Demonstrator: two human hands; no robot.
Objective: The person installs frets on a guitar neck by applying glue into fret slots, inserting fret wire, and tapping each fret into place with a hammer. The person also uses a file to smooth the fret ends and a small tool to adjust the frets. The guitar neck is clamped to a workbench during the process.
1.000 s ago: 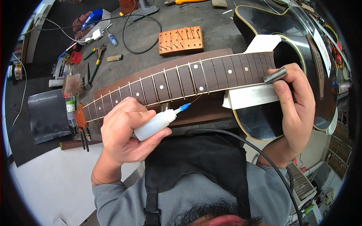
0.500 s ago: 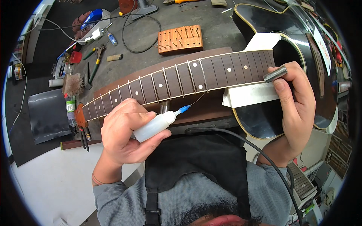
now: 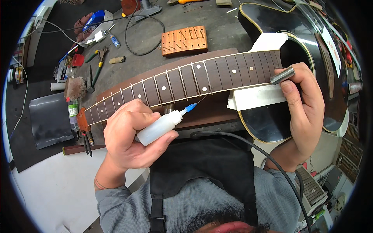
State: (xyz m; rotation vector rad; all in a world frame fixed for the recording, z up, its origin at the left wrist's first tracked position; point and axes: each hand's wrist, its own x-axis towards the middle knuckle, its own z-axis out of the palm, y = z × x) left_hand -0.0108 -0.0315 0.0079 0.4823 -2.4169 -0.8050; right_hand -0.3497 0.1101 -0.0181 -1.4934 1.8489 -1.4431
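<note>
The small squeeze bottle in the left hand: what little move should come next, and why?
Probably bring the squeeze bottle slightly forward, so its blue needle tip meets the near edge of the fretboard. The left hand holds the bottle tilted toward the frets, with the tip just short of that edge, while the right hand holds a small metal bar by the guitar body.

One head-worn fisheye view looks steeply down, close above the left hand [image 3: 128,136] and right hand [image 3: 305,105], workbench [image 3: 217,19] beyond them.

white squeeze bottle [image 3: 157,128] | blue needle tip at fretboard [image 3: 186,83] edge | tilted
</note>
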